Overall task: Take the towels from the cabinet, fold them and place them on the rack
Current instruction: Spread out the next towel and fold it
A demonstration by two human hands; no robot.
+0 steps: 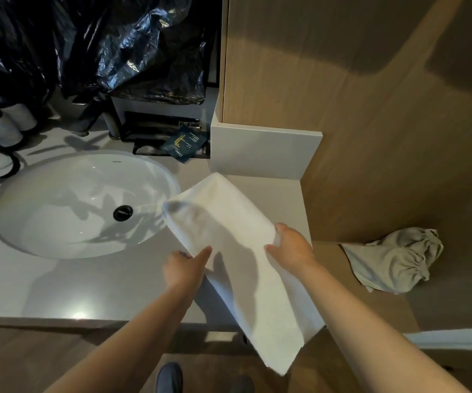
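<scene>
A person is standing at a pale tabletop (59, 285) and holding a white towel (243, 251) with both bare hands. The left hand (182, 269) is gripping the towel's left edge, with the thumb stretched out flat across the top of the cloth and the other fingers curled out of sight beneath it. The right hand (292, 246) is gripping the right edge, with the thumb lying on top of the cloth and the fingers wrapping around the edge; how tightly they are closing underneath cannot be told. The two hands are sitting well apart, one on each long side of the towel.

The towel is lying at a slant. Its far end is resting on the tabletop just right of the white sink (84, 205), with its far left corner reaching over the sink's rim. Its near end is hanging past the tabletop's front edge, over the wooden floor (45, 358).

At the far side, black plastic bags (101, 43) are piling up behind the sink, and a dark packet (185, 144) is lying on the tabletop beside a pale block. To the right, a beige drawstring bag (396, 265) is sitting on a brown wooden surface. Two dark shoes (169, 378) are showing at the near edge.
</scene>
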